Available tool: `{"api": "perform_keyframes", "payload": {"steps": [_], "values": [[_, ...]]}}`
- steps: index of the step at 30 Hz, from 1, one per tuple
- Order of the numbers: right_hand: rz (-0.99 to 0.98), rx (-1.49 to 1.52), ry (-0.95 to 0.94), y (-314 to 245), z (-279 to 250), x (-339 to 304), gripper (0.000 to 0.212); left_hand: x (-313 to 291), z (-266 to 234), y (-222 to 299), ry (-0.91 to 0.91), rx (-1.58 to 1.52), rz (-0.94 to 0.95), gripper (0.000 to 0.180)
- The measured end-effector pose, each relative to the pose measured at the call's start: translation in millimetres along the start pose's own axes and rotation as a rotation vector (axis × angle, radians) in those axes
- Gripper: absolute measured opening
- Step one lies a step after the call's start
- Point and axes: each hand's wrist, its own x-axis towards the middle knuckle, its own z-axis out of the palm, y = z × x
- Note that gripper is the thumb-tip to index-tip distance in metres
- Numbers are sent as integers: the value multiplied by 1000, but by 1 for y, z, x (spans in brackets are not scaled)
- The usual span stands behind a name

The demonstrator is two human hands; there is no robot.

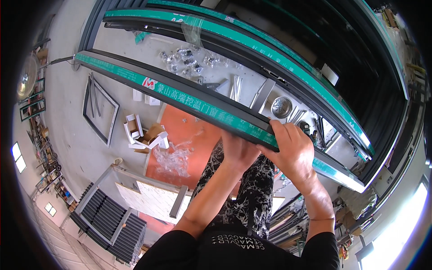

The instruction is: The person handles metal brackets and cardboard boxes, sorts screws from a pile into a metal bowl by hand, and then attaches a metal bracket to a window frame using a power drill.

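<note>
At frame centre, we clamp the long dark aluminium profile with green protective film (189, 104) between left hand (238, 150) and right hand (290, 150); holding only one end, it could tip and slip.

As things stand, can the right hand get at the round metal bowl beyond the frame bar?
Probably not without letting go. The right hand is wrapped over the dark frame bar, as is the left hand from below. The bowl lies past the bar, with nothing else seen in the way.
</note>
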Motion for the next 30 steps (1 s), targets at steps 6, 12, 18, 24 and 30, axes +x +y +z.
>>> {"api": "perform_keyframes", "payload": {"steps": [6, 12, 18, 24, 30], "values": [[13, -4, 9, 1, -1, 5, 65, 8, -14, 3, -59, 58, -1, 55], [9, 62, 31, -4, -5, 8, 65, 7, -9, 1, 22, 61, 28, 73], [21, 50, 46, -3, -2, 8, 60, 4, -1, 3, 73, 14, -16, 68], [79, 68, 29, -10, -9, -4, 64, 8, -19, 5, -15, 4, -30, 58], [257, -139, 120, 5, -16, -48, 65, 11, -19, 0, -38, -36, -69, 54]]}}
